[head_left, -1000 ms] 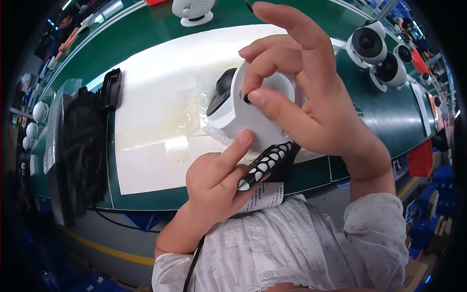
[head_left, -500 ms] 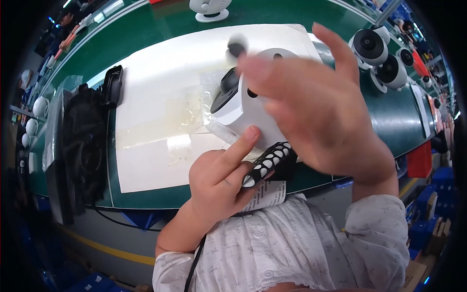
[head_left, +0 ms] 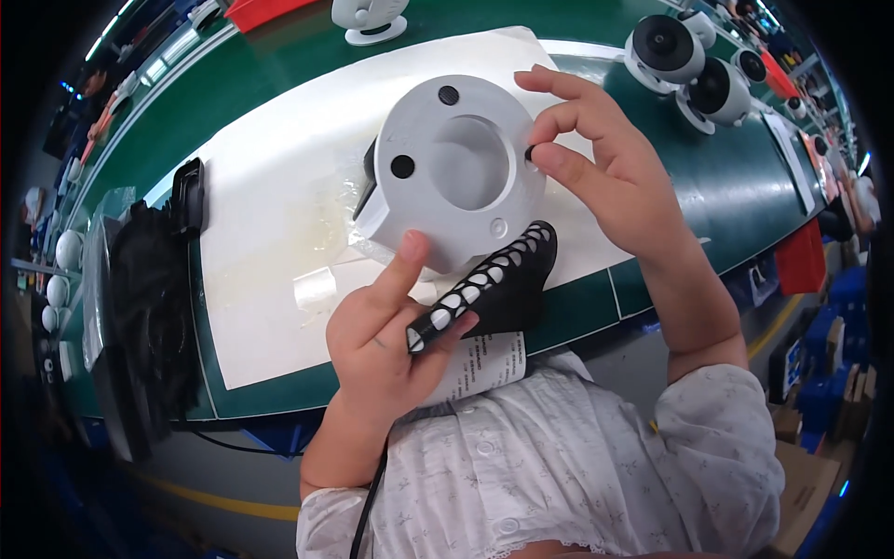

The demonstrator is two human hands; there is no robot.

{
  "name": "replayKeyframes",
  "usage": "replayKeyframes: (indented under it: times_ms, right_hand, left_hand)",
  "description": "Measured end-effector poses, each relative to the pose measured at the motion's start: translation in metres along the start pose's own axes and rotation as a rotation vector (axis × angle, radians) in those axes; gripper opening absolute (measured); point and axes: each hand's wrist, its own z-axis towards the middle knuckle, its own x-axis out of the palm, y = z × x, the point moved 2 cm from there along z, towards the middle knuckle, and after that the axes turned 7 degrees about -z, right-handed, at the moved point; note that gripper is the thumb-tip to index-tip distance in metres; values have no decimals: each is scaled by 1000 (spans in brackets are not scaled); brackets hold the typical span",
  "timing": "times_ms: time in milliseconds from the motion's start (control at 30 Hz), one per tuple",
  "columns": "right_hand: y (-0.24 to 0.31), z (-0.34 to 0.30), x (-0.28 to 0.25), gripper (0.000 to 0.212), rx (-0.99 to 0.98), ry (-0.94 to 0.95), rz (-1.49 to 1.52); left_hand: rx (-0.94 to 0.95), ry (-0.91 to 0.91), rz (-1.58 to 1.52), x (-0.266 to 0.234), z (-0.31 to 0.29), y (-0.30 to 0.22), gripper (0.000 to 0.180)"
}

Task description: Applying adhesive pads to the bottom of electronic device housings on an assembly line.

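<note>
A pale grey device (head_left: 414, 205) is tilted so its round underside faces me, with a wide circular hollow in the middle. One black round pad (head_left: 448, 95) sits near its top rim and another black pad (head_left: 402, 167) at its left. A bare small round seat shows at lower right. My right hand (head_left: 610, 163) pinches a small black pad (head_left: 530, 153) between thumb and forefinger at the device's right edge. My left hand (head_left: 382, 345) grips a curled black sheet with rows of round holes (head_left: 470, 289), its thumb against the device's lower side.
Beneath lies a large white board (head_left: 270, 242) on the green table (head_left: 596, 289). Black bags (head_left: 158, 307) and a black tray (head_left: 189, 197) lie at left. White devices with black round fronts (head_left: 663, 47) stand at far right; a white stand (head_left: 374, 30) is at the back.
The device has turned so its underside faces me. My right hand has dropped from in front of it to its right edge. My left hand and the black sheet have shifted left.
</note>
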Motion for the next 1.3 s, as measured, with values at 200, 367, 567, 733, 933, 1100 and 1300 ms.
replayKeyframes:
  times_ms: [200, 367, 567, 733, 933, 1100, 1300]
  right_hand:
    - [2, -5, -2, 11, 118, 38, 93]
    - [22, -13, -8, 26, -223, 16, -513]
    - [29, -25, -5, 36, -264, -82, -709]
    - [36, -25, 12, 17, -280, 49, -275]
    - [40, -31, 26, 14, -641, -171, -353]
    - [40, -27, 19, 13, -547, -120, -268]
    - [27, -10, 18, 6, -243, 21, -160]
  left_hand:
    - [-7, -17, -10, -1, 3, -1, 26]
    - [-39, -19, 1, -3, 5, -2, 22]
    - [-79, -11, -79, -3, 4, -4, 19]
    - [-59, -32, -77, -1, 6, -5, 21]
    - [-32, -35, -44, -2, 3, -3, 22]
    - [-32, -52, -26, -3, 5, -3, 21]
    - [-105, -40, -44, -3, 6, -6, 19]
